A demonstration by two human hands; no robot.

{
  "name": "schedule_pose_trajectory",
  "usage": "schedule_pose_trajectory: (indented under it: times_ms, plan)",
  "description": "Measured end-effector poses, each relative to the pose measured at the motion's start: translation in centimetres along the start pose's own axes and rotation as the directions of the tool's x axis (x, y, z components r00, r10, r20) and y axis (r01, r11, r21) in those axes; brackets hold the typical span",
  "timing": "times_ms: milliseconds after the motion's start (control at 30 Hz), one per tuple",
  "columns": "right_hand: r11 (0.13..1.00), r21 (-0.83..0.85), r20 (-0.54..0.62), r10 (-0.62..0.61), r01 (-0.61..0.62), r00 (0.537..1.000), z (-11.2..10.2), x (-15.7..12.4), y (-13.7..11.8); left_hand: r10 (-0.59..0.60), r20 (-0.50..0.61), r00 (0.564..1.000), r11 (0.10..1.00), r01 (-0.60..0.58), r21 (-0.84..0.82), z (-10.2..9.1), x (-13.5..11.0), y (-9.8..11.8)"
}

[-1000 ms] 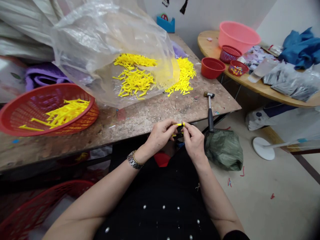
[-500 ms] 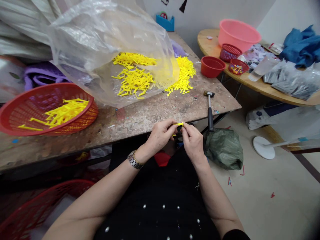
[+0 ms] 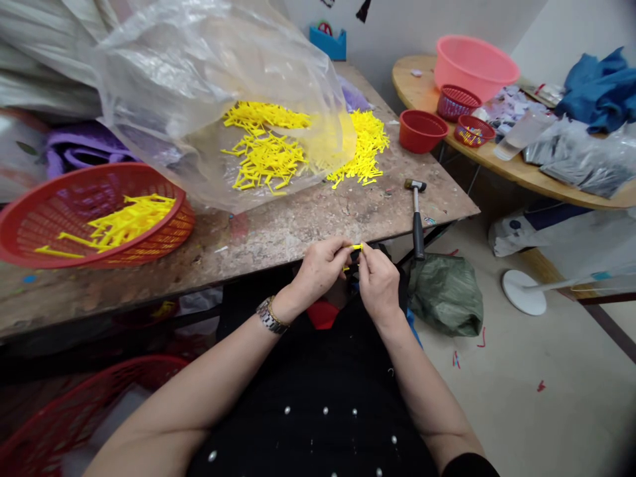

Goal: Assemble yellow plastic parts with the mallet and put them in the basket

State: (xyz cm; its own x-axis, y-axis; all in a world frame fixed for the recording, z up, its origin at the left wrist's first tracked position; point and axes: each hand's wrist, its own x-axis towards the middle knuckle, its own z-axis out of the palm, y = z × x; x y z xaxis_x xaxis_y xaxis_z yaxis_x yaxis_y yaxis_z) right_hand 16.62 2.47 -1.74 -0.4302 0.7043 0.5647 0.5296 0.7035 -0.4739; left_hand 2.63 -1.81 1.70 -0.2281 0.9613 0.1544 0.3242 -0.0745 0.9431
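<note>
Just off the table's front edge, my left hand (image 3: 320,268) and my right hand (image 3: 379,281) meet over a small yellow plastic stick (image 3: 356,247). My left fingers pinch one end of it; my right thumb and fingertips close on the other. More yellow shows beneath my left fingers, too small to make out. Beyond my hands, a heap of similar yellow pieces (image 3: 364,147) spills from a clear plastic bag (image 3: 199,73) that holds more of them. At the left, a red oval basket (image 3: 34,205) contains long yellow pieces.
A hammer (image 3: 417,215) lies at the table's right edge, its handle jutting over. Below it sits a dark green bag (image 3: 447,295). A red bowl (image 3: 423,131) stands near the round wooden table (image 3: 501,161), which bears a pink basin (image 3: 474,69). Another red basket (image 3: 163,364) is low at the left.
My right hand has shifted slightly left, closer to my left hand, with its fingertips still on the yellow stick. My left hand is almost unmoved.
</note>
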Motion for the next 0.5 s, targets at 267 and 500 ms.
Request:
schedule_pose_trajectory:
  times_ms: [267,500]
  plan:
    - [0.998,0.067,0.02,0.014,-0.015,1.0,0.02,-0.04,0.43,-0.052,0.041,0.998,0.998,0.054,-0.03,-0.09,0.22,0.0]
    - [0.995,0.089,0.026,0.035,-0.037,0.999,0.05,-0.02,0.55,-0.038,0.051,0.998,0.999,0.037,0.009,-0.09,0.31,-0.04]
